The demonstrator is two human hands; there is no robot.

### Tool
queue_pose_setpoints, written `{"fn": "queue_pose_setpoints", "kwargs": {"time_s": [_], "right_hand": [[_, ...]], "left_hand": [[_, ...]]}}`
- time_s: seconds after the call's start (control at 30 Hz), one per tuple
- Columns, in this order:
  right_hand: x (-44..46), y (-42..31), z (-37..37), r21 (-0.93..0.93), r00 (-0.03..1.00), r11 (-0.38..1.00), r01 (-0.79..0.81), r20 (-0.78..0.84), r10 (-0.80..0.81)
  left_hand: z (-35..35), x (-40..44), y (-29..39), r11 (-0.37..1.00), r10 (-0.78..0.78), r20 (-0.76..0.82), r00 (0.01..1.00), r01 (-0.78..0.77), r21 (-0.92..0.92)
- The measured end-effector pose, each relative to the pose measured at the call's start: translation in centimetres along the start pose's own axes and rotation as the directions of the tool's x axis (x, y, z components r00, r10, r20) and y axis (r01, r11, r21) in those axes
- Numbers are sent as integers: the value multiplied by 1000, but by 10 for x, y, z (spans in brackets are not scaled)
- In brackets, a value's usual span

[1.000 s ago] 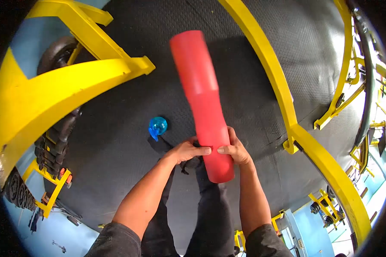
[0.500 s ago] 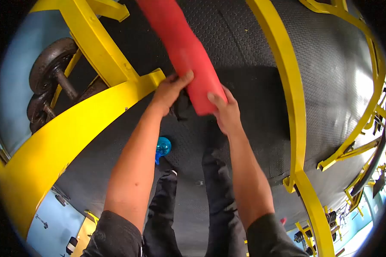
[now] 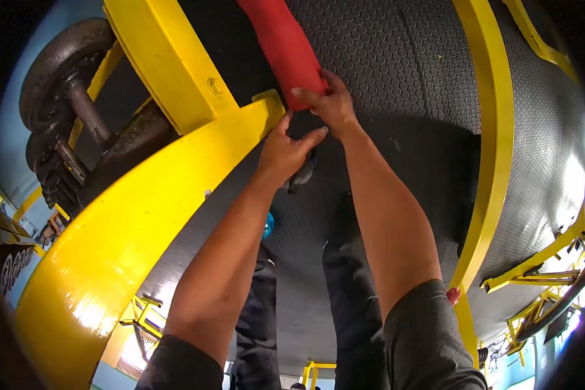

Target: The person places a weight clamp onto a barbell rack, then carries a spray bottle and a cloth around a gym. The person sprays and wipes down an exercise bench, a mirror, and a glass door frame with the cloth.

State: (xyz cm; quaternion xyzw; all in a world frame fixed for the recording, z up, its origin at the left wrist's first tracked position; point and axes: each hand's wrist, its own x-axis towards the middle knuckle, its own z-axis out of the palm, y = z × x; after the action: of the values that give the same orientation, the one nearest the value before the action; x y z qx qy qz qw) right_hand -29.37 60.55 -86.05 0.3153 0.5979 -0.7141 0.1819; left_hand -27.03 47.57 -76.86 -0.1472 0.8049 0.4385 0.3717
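A long red padded roll (image 3: 285, 49) runs from the top edge down to my hands. My right hand (image 3: 335, 107) is closed around its near end, thumb on the upper face and fingers on the right side. My left hand (image 3: 285, 151) is just below that end, thumb and forefinger spread apart. Its forefinger tip is at or very near the roll's edge; I cannot tell whether it touches. Beneath my hands a small grey-and-black thing (image 3: 302, 172) shows in part, too hidden to name. A clear blue object (image 3: 268, 225) on the floor is half covered by my left forearm.
A thick yellow steel frame (image 3: 156, 195) curves close along my left, with dark dumbbells (image 3: 88, 107) racked behind it. Another yellow bar (image 3: 497, 130) rises on the right. Black textured rubber matting (image 3: 396, 58) covers the floor. More yellow gym equipment (image 3: 539, 279) stands at far right.
My left hand has come off the roll's left side to below its end. My right hand still grips the end. The roll appears higher in view, and the yellow frame looks nearer.
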Motion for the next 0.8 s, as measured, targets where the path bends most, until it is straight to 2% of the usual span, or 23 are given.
{"fn": "queue_pose_setpoints", "kwargs": {"time_s": [0.03,0.07,0.13,0.17,0.2,0.27,0.33,0.4,0.47,0.53,0.6,0.63,0.67,0.7,0.73,0.77,0.8], "right_hand": [[-1,-4,2,-97,999,995,34,-32,-37],[-4,-8,3,-104,999,994,28,-33,-31],[-6,-15,7,-207,999,978,-17,-31,11],[-8,-19,7,-210,999,978,-16,-40,8],[-10,-18,6,-173,999,984,-32,-8,32],[-15,-17,4,-136,999,990,-44,11,46],[-22,-7,4,-199,998,978,59,38,-52],[-26,-3,0,-146,996,987,67,-40,-74],[-34,-1,-5,15,976,1000,-4,-217,7],[-51,6,-11,-36,976,999,0,-219,-8],[-90,12,-12,-51,945,993,-104,-317,82],[-113,24,-11,-38,942,990,-139,-313,120],[-136,36,-6,-72,958,979,-192,-231,171],[-150,41,2,-109,969,971,-213,-148,196],[-174,50,14,-115,963,959,-260,-102,249],[-200,62,26,-125,954,946,-300,-62,294],[-220,101,48,-293,968,924,-246,-129,217]], "left_hand": [[0,1,0,1000,-12,-6,1000,12,18],[2,2,-1,1000,-16,-2,1000,16,11],[4,7,-8,992,28,-82,996,-18,123],[4,11,-17,985,119,-97,988,-105,137],[3,8,-16,985,125,-91,988,-112,134],[2,-2,-14,972,34,-106,994,-8,235],[2,-20,-8,976,-3,-102,995,25,215],[-1,-30,-8,977,-54,-87,995,70,203],[-8,-39,-16,930,-178,-47,983,183,320],[-12,-49,-22,931,-162,-48,986,169,323],[-13,-57,-28,929,-162,-52,985,170,330],[-15,-60,-33,923,-138,-32,990,140,359],[-21,-72,-40,911,-116,-14,993,112,396],[-25,-82,-39,860,-180,24,983,145,490],[-32,-94,-47,848,-191,27,981,152,507],[-38,-106,-55,790,-140,60,988,75,608],[-42,-114,-62,720,-76,99,992,-14,694]]}}
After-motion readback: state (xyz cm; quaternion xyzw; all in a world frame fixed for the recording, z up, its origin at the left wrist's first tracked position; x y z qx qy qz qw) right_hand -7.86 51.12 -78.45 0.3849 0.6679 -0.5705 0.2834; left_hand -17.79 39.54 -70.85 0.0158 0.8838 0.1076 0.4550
